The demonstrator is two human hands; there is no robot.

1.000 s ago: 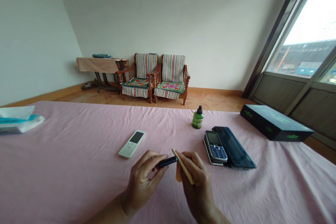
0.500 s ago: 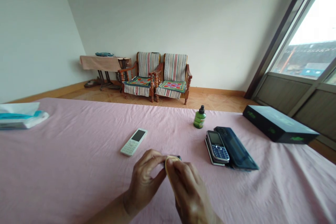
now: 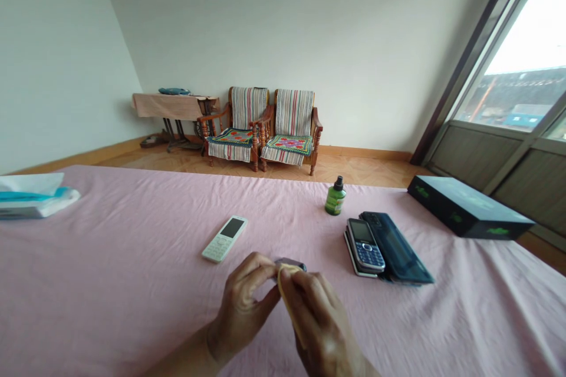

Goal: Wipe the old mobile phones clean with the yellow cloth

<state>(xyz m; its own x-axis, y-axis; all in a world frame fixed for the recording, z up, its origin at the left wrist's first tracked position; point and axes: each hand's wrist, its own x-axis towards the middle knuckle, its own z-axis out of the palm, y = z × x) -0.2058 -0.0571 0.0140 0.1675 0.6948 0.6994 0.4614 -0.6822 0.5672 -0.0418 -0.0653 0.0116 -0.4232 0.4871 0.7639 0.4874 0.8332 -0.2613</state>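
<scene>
My left hand (image 3: 246, 293) pinches the left end of a small dark, flat object (image 3: 293, 263), thumb and fingers closed. Pressed against that object is a pale yellow cloth (image 3: 285, 303), gripped by my right hand (image 3: 322, 318). Most of the dark object is hidden behind my fingers and the cloth, so its kind cannot be made out. Left of it, a white keypad phone (image 3: 225, 239) lies face up on the pink bedsheet (image 3: 132, 283). To the right, a dark blue keypad phone (image 3: 365, 245) rests on another, pale-edged phone, beside a large dark blue smartphone (image 3: 395, 247).
A green bottle (image 3: 335, 196) with a black cap stands beyond my hands. A black box (image 3: 469, 206) lies at the far right, and a tissue pack (image 3: 38, 197) at the far left. Two wooden armchairs (image 3: 317, 129) stand by the back wall.
The dark object has turned slightly, and more of its top edge shows above my fingers. My hands keep their grip on it and the cloth. The view shifts very slightly.
</scene>
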